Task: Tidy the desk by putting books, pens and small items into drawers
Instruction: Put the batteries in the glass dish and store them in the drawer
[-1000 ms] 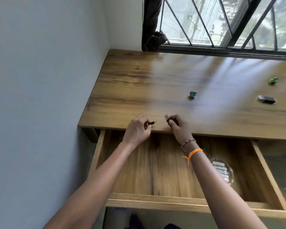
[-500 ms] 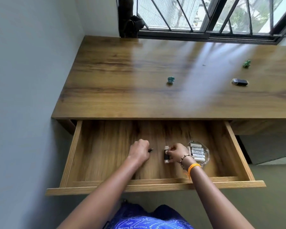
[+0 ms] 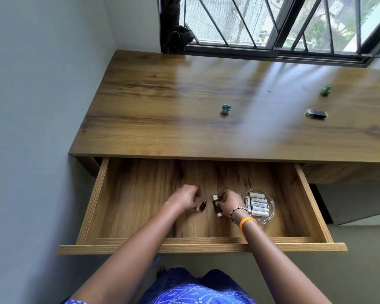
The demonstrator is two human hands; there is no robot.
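Observation:
The desk's wide wooden drawer (image 3: 202, 247) stands pulled out, and both my hands are inside it. My left hand (image 3: 184, 199) has its fingers curled, and its fingertips pinch the lower end of a small dark adapter (image 3: 203, 206) lying low on the drawer floor. Just to the right, my right hand (image 3: 229, 201) pinches a black USB stick (image 3: 215, 206) that lies lengthwise against the drawer floor. On the desk top (image 3: 162, 128) are a teal figurine (image 3: 225, 109), a green figurine (image 3: 325, 90) and a black stick-shaped device (image 3: 316, 114).
A glass dish (image 3: 270, 212) holding several white batteries sits in the drawer right of my right hand. A grey wall runs along the left. A barred window lies behind the desk. The drawer's left half shows bare wood.
Both hands went from the desk's front edge down into the drawer with their items. Since half a second ago the adapter and the USB stick have come down onto the drawer floor.

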